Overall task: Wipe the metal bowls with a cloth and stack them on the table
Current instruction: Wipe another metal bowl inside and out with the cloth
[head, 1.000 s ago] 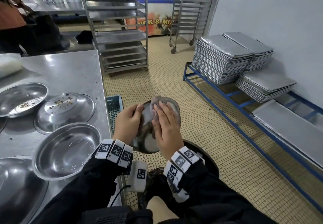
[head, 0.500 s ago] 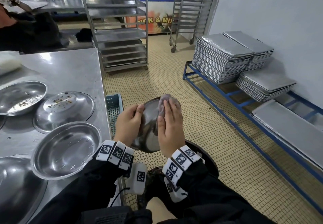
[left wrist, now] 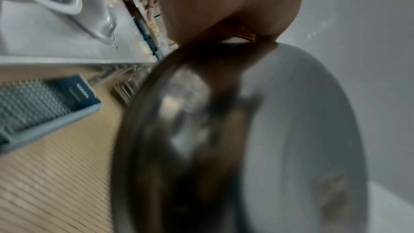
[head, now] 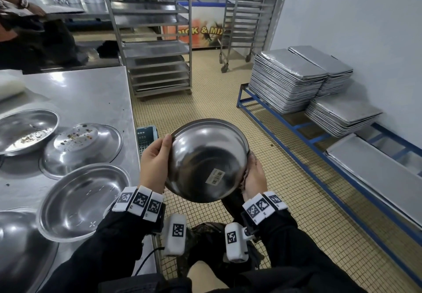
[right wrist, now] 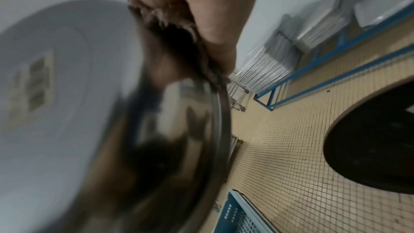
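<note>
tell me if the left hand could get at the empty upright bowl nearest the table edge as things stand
Probably not yet. The left hand is busy gripping the held bowl's rim while the right hand presses the cloth to it. The path itself looks free: the upright bowl sits open just beside that wrist.

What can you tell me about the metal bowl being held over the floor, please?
The metal bowl is round, shiny steel with a rolled rim, its underside turned to the camera, showing a barcode sticker. The left hand grips its left rim; the right hand presses a brownish cloth against the right rim.
</note>
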{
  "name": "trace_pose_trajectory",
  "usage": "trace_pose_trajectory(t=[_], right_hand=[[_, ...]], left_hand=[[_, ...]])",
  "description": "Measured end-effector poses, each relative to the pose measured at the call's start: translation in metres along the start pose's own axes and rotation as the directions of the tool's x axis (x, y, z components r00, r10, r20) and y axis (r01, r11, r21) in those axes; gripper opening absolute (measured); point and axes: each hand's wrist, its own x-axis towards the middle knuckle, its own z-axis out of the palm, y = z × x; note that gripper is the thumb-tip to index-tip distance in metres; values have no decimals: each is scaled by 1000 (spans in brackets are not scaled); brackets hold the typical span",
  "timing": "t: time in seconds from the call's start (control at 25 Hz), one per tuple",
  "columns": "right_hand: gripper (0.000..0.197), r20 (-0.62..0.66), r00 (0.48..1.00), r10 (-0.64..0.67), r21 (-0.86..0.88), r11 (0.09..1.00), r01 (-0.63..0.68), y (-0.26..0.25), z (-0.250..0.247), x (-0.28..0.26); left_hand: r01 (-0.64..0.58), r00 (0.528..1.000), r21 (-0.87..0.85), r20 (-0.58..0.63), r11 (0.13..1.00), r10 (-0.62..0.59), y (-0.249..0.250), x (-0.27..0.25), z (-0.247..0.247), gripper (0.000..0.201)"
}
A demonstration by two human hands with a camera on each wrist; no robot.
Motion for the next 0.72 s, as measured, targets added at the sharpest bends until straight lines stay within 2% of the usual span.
trace_pose_trajectory(t=[0.12, 0.2, 0.32, 0.4, 0.52, 0.64, 0.68, 0.72], right_hand=[[21, 45, 994, -99, -116, 988, 104, -17, -6, 0], [19, 143, 971, -193, -253, 941, 224, -36, -10, 3], [17, 347, 901, -261, -420, 815, 398, -59, -4, 10], [18, 430, 851, -303, -453, 742, 493, -70, 4, 13], [23, 431, 798, -421, -421, 688, 591, -77, 17, 10], [30, 343, 748, -568, -420, 620, 663, -68, 35, -4], [33, 309, 721, -620, -419, 591, 689, -62, 42, -12], [33, 295, 656, -694, -426, 519, 741, -56, 49, -20]], left_hand=[[-35, 999, 120, 28, 992, 32, -6, 4, -10, 17], [-49, 993, 152, 116, 987, 32, -8, 5, -13, 20], [-137, 967, 299, 245, 945, 62, -1, 1, -8, 18], [-227, 960, 404, 243, 886, 135, 5, 0, -4, 13], [-194, 976, 307, 157, 932, 152, 12, 5, -5, 24], [-142, 988, 255, 101, 957, 120, 13, 4, 0, 31], [-127, 990, 230, 90, 965, 108, 14, 1, 3, 31], [-114, 992, 208, 81, 972, 99, 14, -1, 6, 32]])
